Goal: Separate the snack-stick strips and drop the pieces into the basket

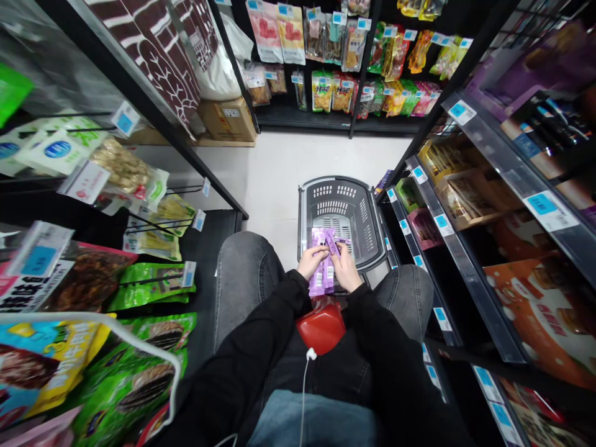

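Between my knees, my left hand (pixel 311 262) and my right hand (pixel 346 268) are closed on several slim purple snack packets (pixel 318 282). The packets lie side by side, and white barcode patches show near their lower ends. Just beyond my hands a dark grey shopping basket (pixel 363 214) stands on the floor, its near part hidden behind the hands and packets. Close to my right fingers, a small dark purple piece shows over the basket; I cannot tell what it is. On my lap, below the packets, rests a red object (pixel 321 326) with a white cable (pixel 305 385) plugged into it.
Shelves of bagged snacks rise on my left, with green bags (pixel 149 285) hanging near my knee. Tiered shelves (pixel 465 279) with price tags flank the right. Ahead, a cardboard box (pixel 228 121) sits at the foot of the left shelving, and hanging snacks line the back rack (pixel 321 121).
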Demonstrator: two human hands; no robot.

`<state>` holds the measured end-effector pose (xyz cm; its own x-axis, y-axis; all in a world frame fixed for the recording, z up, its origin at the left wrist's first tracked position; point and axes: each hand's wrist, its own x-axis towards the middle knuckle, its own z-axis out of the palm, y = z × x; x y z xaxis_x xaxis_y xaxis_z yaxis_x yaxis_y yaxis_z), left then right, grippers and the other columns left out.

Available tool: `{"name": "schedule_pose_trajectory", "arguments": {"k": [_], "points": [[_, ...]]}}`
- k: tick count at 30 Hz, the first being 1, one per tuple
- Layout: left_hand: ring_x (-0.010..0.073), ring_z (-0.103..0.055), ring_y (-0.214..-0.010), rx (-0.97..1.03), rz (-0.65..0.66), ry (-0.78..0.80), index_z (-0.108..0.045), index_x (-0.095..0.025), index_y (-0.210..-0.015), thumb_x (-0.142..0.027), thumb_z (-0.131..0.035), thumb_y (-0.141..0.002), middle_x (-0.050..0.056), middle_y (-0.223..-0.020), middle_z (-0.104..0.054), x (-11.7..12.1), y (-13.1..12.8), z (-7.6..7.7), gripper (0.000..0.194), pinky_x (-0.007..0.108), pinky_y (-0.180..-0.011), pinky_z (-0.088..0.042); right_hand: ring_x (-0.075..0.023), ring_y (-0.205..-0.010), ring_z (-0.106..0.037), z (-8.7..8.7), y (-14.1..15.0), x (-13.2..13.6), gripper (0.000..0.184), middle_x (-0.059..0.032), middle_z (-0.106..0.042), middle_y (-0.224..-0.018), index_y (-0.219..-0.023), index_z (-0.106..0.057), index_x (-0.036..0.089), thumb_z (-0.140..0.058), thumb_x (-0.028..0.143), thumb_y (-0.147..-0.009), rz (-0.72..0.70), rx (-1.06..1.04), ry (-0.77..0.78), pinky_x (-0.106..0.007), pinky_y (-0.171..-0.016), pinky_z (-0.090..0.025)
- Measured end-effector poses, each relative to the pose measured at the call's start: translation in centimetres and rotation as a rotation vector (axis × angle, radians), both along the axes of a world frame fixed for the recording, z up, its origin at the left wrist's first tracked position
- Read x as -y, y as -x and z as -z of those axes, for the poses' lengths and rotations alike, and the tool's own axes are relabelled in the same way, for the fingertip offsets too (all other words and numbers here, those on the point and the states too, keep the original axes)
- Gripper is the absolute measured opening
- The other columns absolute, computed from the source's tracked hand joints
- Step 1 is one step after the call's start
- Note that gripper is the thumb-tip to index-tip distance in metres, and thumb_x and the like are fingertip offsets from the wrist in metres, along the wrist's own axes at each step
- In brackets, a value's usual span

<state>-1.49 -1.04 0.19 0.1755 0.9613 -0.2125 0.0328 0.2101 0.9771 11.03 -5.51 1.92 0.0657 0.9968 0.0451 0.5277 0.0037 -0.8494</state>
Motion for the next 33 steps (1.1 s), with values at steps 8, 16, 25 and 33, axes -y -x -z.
{"name": "schedule_pose_trajectory", "arguments": {"k": [8, 16, 25, 33], "points": [[0.0186, -0.058, -0.077, -0.021, 0.042, -0.058, -0.067, -0.014, -0.075, -0.040, -0.064, -0.066, 0.004, -0.076, -0.065, 0.32, -0.05, -0.40, 0.029, 0.031, -0.078, -0.042, -0.0248, -0.108, -0.049, -0.38, -0.41, 0.22, 0.040, -0.0194, -0.048, -0.119, -0.124, -0.040, 0.010, -0.030, 0.026, -0.088, -0.082, 0.309, -0.066, -0.037, -0.087, -0.040], [0.0125, -0.047, -0.055, -0.108, 0.015, -0.085, -0.059, -0.014, -0.055, -0.042, -0.059, -0.068, -0.002, -0.051, -0.050, 0.16, 0.07, 0.21, 0.031, 0.025, -0.057, -0.036, -0.0213, -0.086, -0.056, 0.03, 0.15, 0.32, 0.039, -0.0165, -0.055, -0.109, -0.121, -0.045, 0.016, -0.033, 0.033, -0.089, 0.016, 0.546, -0.135, -0.031, -0.073, -0.043], [0.0156, -0.048, -0.068, -0.180, -0.042, -0.153, -0.060, -0.016, -0.052, -0.038, -0.060, -0.068, -0.001, -0.057, -0.047, 0.52, -0.17, -0.38, 0.027, 0.029, -0.073, -0.039, -0.0161, -0.070, -0.052, -0.36, 0.00, 0.33, 0.032, -0.0095, -0.058, -0.076, -0.085, -0.059, 0.016, -0.030, 0.028, -0.090, 0.065, 0.649, -0.196, -0.027, -0.068, -0.035], [0.0151, -0.046, -0.070, -0.222, -0.006, -0.197, -0.055, -0.015, -0.049, -0.036, -0.057, -0.070, 0.000, -0.067, -0.043, 0.91, -0.68, -0.43, 0.029, 0.030, -0.077, -0.037, -0.0179, -0.079, -0.049, -0.59, -0.57, 0.03, 0.028, -0.0100, -0.057, -0.085, -0.087, -0.058, 0.017, -0.031, 0.024, -0.090, -0.017, 0.748, -0.299, -0.029, -0.073, -0.033]]}}
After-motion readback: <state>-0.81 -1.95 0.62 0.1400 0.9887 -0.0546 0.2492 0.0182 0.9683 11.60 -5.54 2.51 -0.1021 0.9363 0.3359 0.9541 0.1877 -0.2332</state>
